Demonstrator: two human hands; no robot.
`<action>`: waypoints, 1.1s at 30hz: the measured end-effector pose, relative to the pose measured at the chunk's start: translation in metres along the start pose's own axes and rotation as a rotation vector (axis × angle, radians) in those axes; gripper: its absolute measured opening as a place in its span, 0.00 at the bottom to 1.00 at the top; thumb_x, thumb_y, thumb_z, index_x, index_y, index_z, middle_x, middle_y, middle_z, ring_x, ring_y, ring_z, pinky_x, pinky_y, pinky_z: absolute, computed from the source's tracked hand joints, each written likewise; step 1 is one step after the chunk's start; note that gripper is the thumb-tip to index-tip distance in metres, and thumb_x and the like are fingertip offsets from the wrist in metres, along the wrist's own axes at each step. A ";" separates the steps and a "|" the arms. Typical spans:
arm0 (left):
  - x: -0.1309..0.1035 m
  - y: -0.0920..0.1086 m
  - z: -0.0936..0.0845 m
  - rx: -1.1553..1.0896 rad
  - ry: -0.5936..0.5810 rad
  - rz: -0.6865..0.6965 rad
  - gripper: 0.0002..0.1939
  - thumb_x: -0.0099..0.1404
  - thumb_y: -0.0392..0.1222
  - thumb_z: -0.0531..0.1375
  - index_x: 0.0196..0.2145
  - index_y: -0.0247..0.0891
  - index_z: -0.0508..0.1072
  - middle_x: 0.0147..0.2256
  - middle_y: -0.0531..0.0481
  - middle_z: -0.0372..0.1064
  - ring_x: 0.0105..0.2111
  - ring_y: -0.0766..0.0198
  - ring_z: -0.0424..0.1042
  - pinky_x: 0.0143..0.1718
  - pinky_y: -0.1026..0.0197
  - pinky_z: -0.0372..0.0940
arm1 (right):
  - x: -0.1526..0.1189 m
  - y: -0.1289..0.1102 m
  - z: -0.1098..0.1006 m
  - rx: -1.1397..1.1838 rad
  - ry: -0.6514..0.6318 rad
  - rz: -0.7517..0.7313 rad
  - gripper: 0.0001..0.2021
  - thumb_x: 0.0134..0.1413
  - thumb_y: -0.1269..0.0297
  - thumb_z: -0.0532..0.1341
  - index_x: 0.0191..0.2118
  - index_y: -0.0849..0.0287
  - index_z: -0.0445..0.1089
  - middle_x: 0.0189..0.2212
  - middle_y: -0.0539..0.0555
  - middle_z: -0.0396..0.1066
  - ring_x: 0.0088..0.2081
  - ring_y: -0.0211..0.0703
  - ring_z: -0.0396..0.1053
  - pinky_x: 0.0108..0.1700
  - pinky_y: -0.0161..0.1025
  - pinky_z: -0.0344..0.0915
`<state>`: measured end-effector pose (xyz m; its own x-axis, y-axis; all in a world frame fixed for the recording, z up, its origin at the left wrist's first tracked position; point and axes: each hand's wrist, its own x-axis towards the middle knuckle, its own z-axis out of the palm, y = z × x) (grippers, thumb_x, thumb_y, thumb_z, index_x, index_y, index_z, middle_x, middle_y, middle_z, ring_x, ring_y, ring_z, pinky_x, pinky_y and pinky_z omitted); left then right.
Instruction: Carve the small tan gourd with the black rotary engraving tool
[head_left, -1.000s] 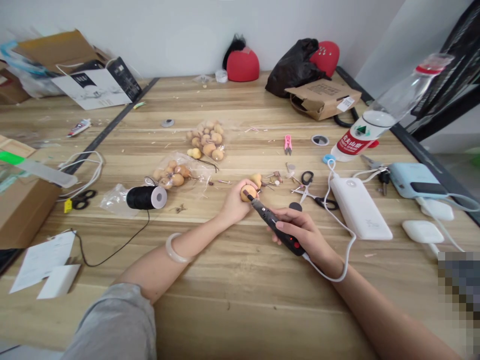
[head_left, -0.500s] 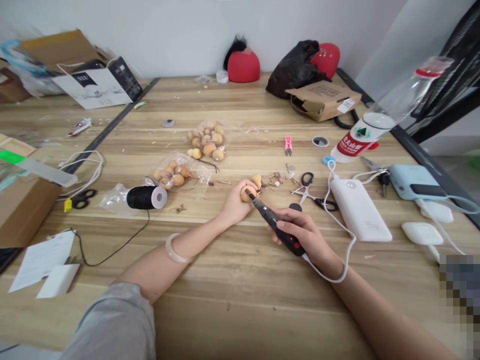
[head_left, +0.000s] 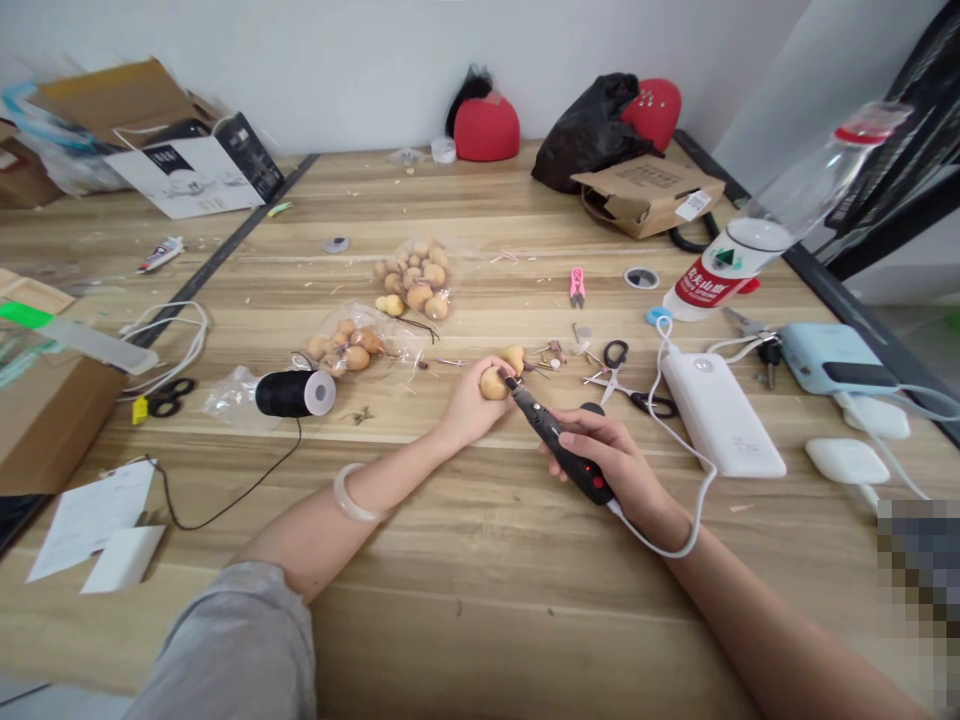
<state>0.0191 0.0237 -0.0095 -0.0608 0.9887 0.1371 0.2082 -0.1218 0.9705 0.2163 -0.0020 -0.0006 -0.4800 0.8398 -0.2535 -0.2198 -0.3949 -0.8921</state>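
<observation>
On table (head_left: 420, 580) here — scissors (head_left: 612, 384) + white pwr bank (head_left: 724, 415) near R hand (head_left: 604, 450), gripping blk corded tool (head_left: 541, 422); L hand (head_left: 469, 407) clasps gourd (head_left: 493, 384) — round, tan.

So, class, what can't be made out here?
Head view: far side of the round tan gourd, hidden by the bare left hand.
Head view: tip of the slim black pen-shaped tool, too small to judge contact.
Head view: inside of the black plastic bag, hidden by opaque film.
</observation>
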 end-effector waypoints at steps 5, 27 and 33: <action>0.000 0.000 0.001 -0.117 -0.031 -0.058 0.11 0.49 0.33 0.66 0.29 0.36 0.68 0.28 0.52 0.72 0.30 0.65 0.71 0.37 0.62 0.65 | 0.000 0.001 -0.001 -0.016 -0.033 0.010 0.17 0.45 0.63 0.69 0.42 0.63 0.76 0.26 0.54 0.76 0.22 0.38 0.71 0.25 0.34 0.68; 0.002 -0.004 0.001 -0.125 0.011 -0.057 0.14 0.46 0.33 0.67 0.30 0.37 0.67 0.32 0.50 0.76 0.36 0.62 0.74 0.42 0.59 0.66 | 0.000 -0.002 0.001 0.006 0.058 0.030 0.17 0.43 0.62 0.70 0.41 0.64 0.76 0.25 0.55 0.77 0.21 0.39 0.72 0.24 0.34 0.68; 0.001 -0.001 0.002 -0.160 -0.030 -0.058 0.10 0.50 0.34 0.65 0.29 0.37 0.67 0.30 0.50 0.75 0.34 0.63 0.75 0.38 0.60 0.67 | -0.001 -0.001 0.001 -0.022 -0.028 0.027 0.17 0.43 0.62 0.70 0.41 0.63 0.77 0.26 0.55 0.76 0.21 0.39 0.71 0.24 0.35 0.68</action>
<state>0.0205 0.0248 -0.0108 -0.0386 0.9963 0.0765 0.0465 -0.0747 0.9961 0.2163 -0.0027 0.0014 -0.5091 0.8181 -0.2674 -0.1881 -0.4090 -0.8929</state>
